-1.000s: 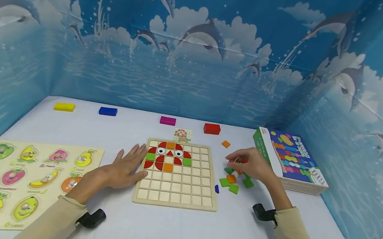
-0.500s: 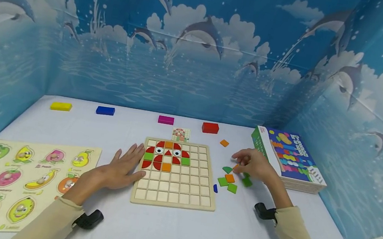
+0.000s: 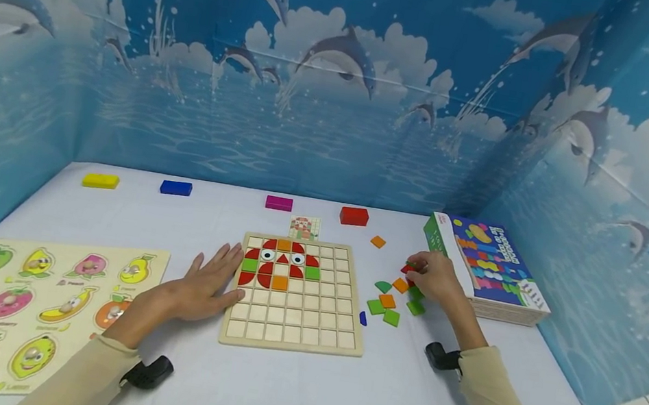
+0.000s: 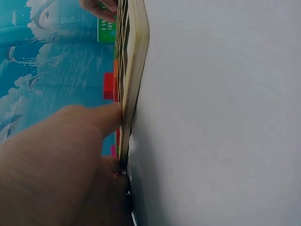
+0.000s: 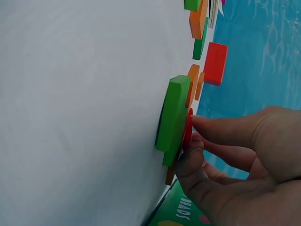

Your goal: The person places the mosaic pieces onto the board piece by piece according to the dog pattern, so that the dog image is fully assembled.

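Observation:
My left hand (image 3: 202,293) lies flat with fingers straight at the left edge of a wooden grid board (image 3: 293,335). Its thumb (image 4: 110,117) touches the board's side in the left wrist view. Red, orange, green and eye-patterned tiles fill part of the upper left grid. Over a loose pile to the board's right, my right hand (image 3: 438,279) pinches a red tile (image 5: 188,126) between thumb and fingers. Close beside that piece are a green tile (image 5: 173,115) and orange tiles. A second bit of red shows by the fingertips in the head view.
A picture card (image 3: 304,227) sits behind the board. Yellow, blue, magenta and red blocks (image 3: 354,216) line the back. A fruit puzzle board (image 3: 28,313) lies left, a game box (image 3: 486,270) right. A small blue tile (image 3: 363,318) lies beside the board's right edge.
My right hand has shifted slightly right and back over the pile, uncovering orange and green tiles; red now shows at its fingertips. The left hand stays on the board's edge.

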{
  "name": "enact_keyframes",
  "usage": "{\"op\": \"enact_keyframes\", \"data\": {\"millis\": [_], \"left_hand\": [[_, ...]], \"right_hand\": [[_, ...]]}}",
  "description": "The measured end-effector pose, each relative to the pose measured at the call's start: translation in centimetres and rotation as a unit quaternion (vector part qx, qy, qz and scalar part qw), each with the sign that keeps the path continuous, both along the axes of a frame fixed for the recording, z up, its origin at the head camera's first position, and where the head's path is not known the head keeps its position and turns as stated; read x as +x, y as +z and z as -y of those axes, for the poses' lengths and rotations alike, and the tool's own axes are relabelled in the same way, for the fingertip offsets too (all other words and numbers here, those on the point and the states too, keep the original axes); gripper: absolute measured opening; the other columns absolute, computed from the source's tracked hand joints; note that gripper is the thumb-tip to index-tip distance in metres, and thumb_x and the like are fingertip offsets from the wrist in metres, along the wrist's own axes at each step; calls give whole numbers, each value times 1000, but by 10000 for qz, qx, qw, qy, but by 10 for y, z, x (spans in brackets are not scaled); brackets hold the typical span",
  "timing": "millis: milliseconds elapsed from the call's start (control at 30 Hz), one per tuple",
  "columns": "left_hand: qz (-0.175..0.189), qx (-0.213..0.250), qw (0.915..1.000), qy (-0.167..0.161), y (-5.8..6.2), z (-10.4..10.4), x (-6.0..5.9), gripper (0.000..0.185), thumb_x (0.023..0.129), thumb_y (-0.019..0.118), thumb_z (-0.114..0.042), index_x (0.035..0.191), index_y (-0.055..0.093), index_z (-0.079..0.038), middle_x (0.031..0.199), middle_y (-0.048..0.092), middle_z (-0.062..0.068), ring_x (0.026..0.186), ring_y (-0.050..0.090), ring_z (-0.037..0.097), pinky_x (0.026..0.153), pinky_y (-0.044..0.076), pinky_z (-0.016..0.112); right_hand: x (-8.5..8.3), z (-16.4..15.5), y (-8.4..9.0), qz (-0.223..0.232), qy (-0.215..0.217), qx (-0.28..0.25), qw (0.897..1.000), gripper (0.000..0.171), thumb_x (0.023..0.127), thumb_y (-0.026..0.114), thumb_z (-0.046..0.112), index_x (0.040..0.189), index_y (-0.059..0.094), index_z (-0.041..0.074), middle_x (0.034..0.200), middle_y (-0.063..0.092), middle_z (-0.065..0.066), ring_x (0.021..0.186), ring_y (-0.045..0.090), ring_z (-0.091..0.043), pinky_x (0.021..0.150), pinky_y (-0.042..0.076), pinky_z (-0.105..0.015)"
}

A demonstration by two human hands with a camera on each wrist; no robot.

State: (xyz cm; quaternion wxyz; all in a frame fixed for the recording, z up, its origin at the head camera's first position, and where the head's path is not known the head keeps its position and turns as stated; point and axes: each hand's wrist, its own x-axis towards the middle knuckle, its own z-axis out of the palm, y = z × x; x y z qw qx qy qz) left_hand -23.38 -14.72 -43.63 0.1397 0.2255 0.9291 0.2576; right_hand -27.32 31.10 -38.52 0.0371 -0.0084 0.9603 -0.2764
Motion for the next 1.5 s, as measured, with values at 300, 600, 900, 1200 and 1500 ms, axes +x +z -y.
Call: {"op": "enact_keyframes", "data": {"millis": [300,600,900,1200,1500], "left_hand": [[-13,48,10000,21,-2,1,2,89,109,57,-44,173,9,-5,182,3,13,168,-5,36,130,-9,65],[8,64,10000,42,-3,-1,4,89,109,57,-44,173,9,-6,182,4,13,168,-4,36,130,-9,65],[61,-31,10000,27,-4,-1,2,89,109,56,-47,174,8,-7,182,3,12,168,-6,34,130,-9,64],[19,-104,9999,36,-2,0,-1,90,109,56,-49,174,8,-8,182,2,10,168,-6,34,131,-9,64],[61,-73,9999,39,-1,0,-2,90,109,55,-50,174,7,-9,182,2,10,168,-7,33,131,-9,64]], "right_hand": [[-3,5,-5,101,-80,75,9999,22,99,77,3,118,74,-8,100,70,-19,87,61,-29,74,56,-29],[-1,7,-1,280,-49,93,9996,14,96,81,4,102,71,-4,93,69,-16,80,60,-25,69,55,-27],[-1,9,3,107,-6,-160,9998,15,96,82,7,100,70,-1,91,69,-14,79,60,-25,67,54,-27],[7,51,11,-23,998,-1388,9853,12,98,81,11,105,84,2,96,81,-9,78,70,-25,68,60,-30],[22,123,6,536,1684,-2103,9615,8,94,85,11,92,84,3,80,79,-8,62,71,-24,61,58,-29]]}}
